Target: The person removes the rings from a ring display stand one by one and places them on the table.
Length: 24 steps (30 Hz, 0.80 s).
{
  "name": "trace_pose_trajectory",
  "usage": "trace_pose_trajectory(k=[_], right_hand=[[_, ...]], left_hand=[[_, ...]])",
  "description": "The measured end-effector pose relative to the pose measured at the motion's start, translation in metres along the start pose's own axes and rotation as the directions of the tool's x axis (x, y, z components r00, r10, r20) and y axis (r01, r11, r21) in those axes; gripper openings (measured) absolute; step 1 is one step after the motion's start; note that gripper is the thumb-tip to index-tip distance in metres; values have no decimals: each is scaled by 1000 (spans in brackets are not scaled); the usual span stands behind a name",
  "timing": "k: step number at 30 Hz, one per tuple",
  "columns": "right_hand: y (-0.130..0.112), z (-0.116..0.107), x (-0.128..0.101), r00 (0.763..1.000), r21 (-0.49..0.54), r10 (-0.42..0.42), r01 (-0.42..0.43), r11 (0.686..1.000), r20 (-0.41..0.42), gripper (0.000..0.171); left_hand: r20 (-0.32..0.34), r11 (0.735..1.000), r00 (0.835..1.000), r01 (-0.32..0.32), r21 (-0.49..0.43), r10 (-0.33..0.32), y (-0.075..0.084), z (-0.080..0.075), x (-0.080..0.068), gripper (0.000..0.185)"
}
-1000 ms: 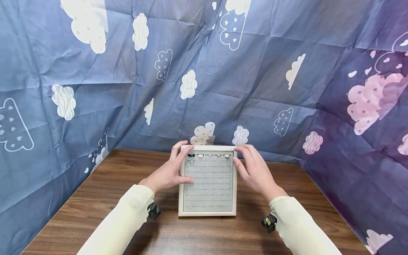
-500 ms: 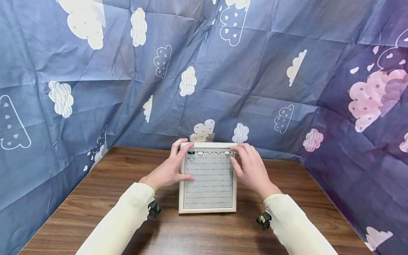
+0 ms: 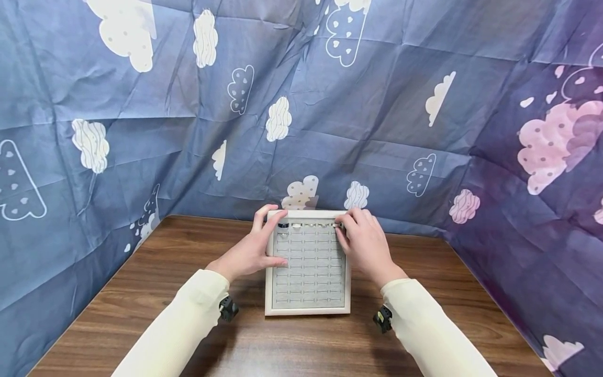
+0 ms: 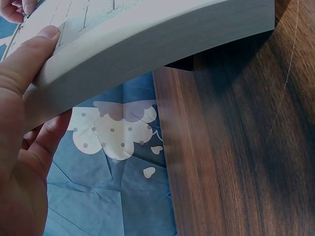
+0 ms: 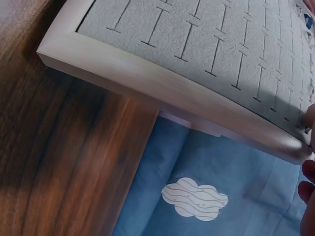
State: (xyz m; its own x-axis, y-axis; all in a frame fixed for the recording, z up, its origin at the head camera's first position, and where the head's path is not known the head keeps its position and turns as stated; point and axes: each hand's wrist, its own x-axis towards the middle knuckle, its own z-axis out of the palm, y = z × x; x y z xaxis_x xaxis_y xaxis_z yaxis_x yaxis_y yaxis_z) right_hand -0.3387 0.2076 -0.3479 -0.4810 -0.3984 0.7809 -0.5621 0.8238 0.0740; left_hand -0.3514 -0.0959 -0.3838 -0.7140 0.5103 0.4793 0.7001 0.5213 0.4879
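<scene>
While both hands work at its far end, I see the ring display tray [image 3: 308,309] lying flat on the wooden table [image 3: 141,293].

From my seat the left hand [image 3: 249,254] grips the tray's left frame near the far corner, thumb lying on the grey slotted insert and fingers curled over the outer edge; the left wrist view shows that thumb [image 4: 29,54] pressed on the frame's top. My right hand [image 3: 365,243] sits at the far right corner with its fingers bent down onto the top row of slots, where a line of rings [image 3: 308,225] stands, a dark one [image 3: 282,225] at the left end. Whether those fingers pinch a ring I cannot tell. Blue cloud-print cloth [image 3: 301,104] hangs just behind the tray and wraps both sides of the table.
</scene>
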Motion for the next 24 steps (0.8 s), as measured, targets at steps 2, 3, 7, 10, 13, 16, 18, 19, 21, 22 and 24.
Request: trace_pose_trajectory(k=[2, 3, 7, 10, 13, 16, 18, 19, 21, 22, 24], right_hand=[[0, 0, 2, 1000, -11, -19, 19, 1000, -5, 11], [0, -1, 3, 1000, -20, -28, 27, 999, -5, 10], [1, -2, 7, 998, -54, -67, 68, 996, 8, 8], [2, -2, 8, 995, -75, -94, 95, 993, 20, 6], [4, -2, 8, 992, -86, -122, 124, 989, 19, 8], [6, -2, 9, 986, -96, -169, 169, 981, 9, 8], [8, -1, 10, 978, -108, -208, 207, 972, 0, 6], [9, -1, 11, 974, -115, -226, 224, 968, -2, 5], [11, -1, 12, 966, -127, -260, 257, 958, -5, 4], [11, -1, 12, 962, -132, -272, 269, 954, -7, 4], [12, -1, 12, 956, -139, -293, 288, 947, -12, 4]], left_hand=[[2, 1000, 1000, 3, -4, -3, 1, 0, 0, 113], [2, 1000, 1000, 4, -7, -4, 1, 0, 0, 113], [-6, 1000, 1000, -2, -6, 2, 0, 0, 0, 112], [-8, 1000, 1000, -4, -2, 4, -2, 1, 0, 112], [-3, 1000, 1000, -5, -5, 5, -2, 2, 0, 111], [3, 1000, 1000, 0, -8, 0, -2, 2, 0, 111], [2, 1000, 1000, 1, -7, -1, -2, 1, 0, 111], [2, 1000, 1000, 4, -7, -4, -2, 1, -1, 111], [2, 1000, 1000, 7, -6, -7, -1, 0, -1, 111], [1, 1000, 1000, 7, -3, -7, -1, 0, -1, 111], [3, 1000, 1000, 7, -1, -7, 0, 0, -1, 111]])
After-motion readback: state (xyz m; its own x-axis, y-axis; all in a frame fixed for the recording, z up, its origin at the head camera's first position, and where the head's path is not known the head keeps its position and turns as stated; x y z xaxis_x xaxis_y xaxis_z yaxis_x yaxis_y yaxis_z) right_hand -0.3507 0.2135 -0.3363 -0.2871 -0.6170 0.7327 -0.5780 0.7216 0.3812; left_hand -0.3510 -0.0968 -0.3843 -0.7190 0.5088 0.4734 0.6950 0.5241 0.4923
